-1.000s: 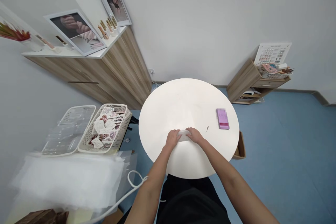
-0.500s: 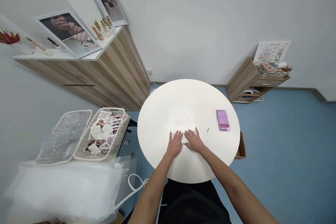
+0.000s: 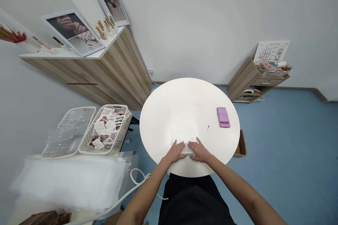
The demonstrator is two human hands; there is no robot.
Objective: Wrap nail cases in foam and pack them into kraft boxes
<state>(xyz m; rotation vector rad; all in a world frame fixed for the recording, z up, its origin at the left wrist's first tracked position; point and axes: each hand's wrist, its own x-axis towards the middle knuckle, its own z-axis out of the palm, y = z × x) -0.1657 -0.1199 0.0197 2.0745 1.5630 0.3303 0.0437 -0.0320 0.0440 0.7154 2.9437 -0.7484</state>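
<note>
My left hand [image 3: 175,152] and my right hand [image 3: 200,152] grip the two ends of a small flat whitish packet [image 3: 187,149] near the front of the round white table [image 3: 158,119]. Fingers lie along its far edge and thumbs along its near edge, so the hands partly hide it. What the packet contains cannot be made out. From it a faint see-through sheet [image 3: 184,132] seems to stretch away over the tabletop. A purple box-like item [image 3: 223,117], blurred by pixelation, lies at the table's right side.
To the left stand a white basket [image 3: 124,130] of small printed packs and a tray [image 3: 79,123] of clear plastic pieces. A stack of translucent white sheets [image 3: 74,179] and a white cable [image 3: 132,190] are nearer. A wooden cabinet [image 3: 129,70] stands behind; a cardboard box [image 3: 241,146] sits on the floor.
Both hands have drawn the packet toward my body, nearer the table's front edge. The thumbs now sit at its near side. The whole view has shifted slightly.
</note>
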